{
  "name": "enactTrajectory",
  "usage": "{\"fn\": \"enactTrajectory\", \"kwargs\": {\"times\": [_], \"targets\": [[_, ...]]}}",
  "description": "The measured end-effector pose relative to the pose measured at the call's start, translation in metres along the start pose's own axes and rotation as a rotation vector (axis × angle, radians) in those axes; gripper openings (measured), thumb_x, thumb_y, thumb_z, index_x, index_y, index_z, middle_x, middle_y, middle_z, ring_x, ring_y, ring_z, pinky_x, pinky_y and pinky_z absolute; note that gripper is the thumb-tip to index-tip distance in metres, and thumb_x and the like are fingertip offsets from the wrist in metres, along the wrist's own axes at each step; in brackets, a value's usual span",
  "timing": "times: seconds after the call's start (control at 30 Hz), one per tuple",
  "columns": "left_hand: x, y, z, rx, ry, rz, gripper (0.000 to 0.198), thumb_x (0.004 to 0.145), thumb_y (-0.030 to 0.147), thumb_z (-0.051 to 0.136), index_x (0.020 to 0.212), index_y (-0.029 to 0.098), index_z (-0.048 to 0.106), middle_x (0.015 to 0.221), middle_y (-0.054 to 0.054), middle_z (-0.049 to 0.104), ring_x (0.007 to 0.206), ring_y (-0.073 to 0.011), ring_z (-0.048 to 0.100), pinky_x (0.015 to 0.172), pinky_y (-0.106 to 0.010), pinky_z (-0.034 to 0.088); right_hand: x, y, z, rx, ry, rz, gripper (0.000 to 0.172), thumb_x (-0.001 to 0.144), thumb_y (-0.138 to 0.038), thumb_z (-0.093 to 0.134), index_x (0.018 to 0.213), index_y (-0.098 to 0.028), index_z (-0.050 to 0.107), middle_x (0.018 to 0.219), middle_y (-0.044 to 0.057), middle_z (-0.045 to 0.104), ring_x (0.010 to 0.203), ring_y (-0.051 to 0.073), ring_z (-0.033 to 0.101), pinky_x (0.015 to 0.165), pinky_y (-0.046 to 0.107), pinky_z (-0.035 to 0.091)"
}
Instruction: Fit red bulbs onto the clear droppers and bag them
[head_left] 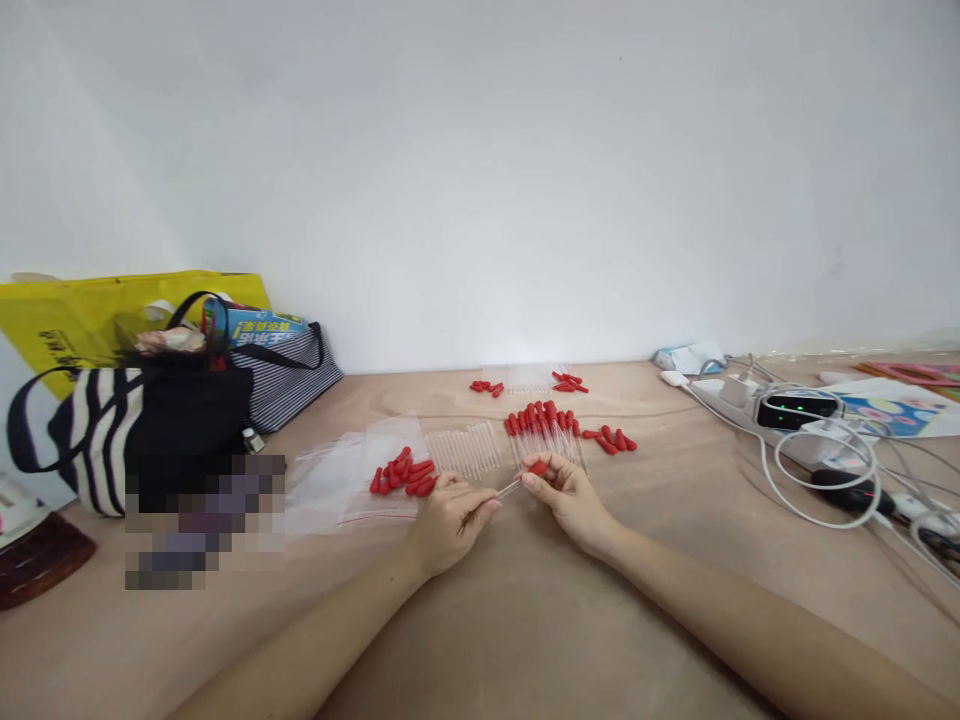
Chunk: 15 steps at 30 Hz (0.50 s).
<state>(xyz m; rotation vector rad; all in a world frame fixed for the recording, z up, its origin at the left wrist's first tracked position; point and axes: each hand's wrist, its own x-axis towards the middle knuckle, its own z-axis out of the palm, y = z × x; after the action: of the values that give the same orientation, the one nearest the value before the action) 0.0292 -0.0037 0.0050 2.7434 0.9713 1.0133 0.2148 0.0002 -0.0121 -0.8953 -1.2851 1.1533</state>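
Between finger and thumb, my left hand [452, 520] pinches a thin glass dropper tube [509, 489]. My right hand [571, 500] grips a red rubber bulb [538, 468] at the tube's other end; whether the tube sits inside the bulb I cannot tell. Just beyond my hands, a row of bare glass tubes [466, 450] lies on the left, and tubes with red bulbs on them [541, 415] lie on the right. Loose red bulbs [401, 470] rest on clear plastic bags [352, 480] beside my left hand. More loose bulbs [615, 439] are scattered right of the row.
Farther back lie small red bulbs [570, 382] and more tubes [529, 378] near the wall. Striped bags [292, 385] and a yellow bag [45, 310] stand at left. On the right are a power strip [735, 405], tangled white cables [787, 500] and a blue-white packet [688, 358].
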Motion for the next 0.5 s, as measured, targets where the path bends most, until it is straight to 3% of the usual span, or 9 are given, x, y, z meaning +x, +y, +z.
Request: {"fn": "enactTrajectory", "kwargs": {"times": [0.13,0.23,0.33,0.5], "targets": [[-0.001,0.000,-0.003,-0.071,-0.058,-0.022,0.025,0.087,0.030,0.038,0.099,0.018,0.057,0.080,-0.003,0.065,0.074,-0.0162,0.057,0.075,-0.033,0.033,0.032,-0.012,-0.024,-0.148,0.119,-0.097,0.041,0.074,-0.045,0.052,0.106,-0.020,0.051,0.060,-0.005,0.044,0.054,0.011,0.042,0.054,0.024,0.036],[0.000,0.000,-0.003,-0.049,-0.089,-0.055,0.022,0.086,0.028,0.040,0.095,0.018,0.058,0.081,-0.003,0.065,0.076,-0.0170,0.056,0.075,-0.033,0.034,0.062,-0.019,-0.060,-0.493,0.219,-0.164,0.043,0.077,-0.038,0.046,0.114,-0.017,0.049,0.065,-0.002,0.048,0.058,0.012,0.045,0.059,0.026,0.037],[0.001,0.001,-0.001,-0.015,-0.116,-0.046,0.018,0.085,0.026,0.044,0.089,0.018,0.059,0.080,-0.002,0.066,0.075,-0.0166,0.056,0.075,-0.033,0.034,0.080,-0.017,-0.088,-0.914,0.278,-0.036,0.042,0.078,-0.031,0.045,0.116,-0.015,0.046,0.068,-0.001,0.055,0.062,0.014,0.051,0.061,0.026,0.038],[0.001,0.000,0.000,0.017,-0.142,-0.035,0.016,0.085,0.023,0.045,0.085,0.018,0.060,0.079,-0.002,0.065,0.075,-0.0164,0.055,0.074,-0.033,0.034,0.089,-0.003,-0.095,-1.058,0.246,0.036,0.030,0.076,-0.028,0.048,0.102,-0.015,0.055,0.070,0.003,0.062,0.067,0.016,0.057,0.061,0.025,0.038]]}}
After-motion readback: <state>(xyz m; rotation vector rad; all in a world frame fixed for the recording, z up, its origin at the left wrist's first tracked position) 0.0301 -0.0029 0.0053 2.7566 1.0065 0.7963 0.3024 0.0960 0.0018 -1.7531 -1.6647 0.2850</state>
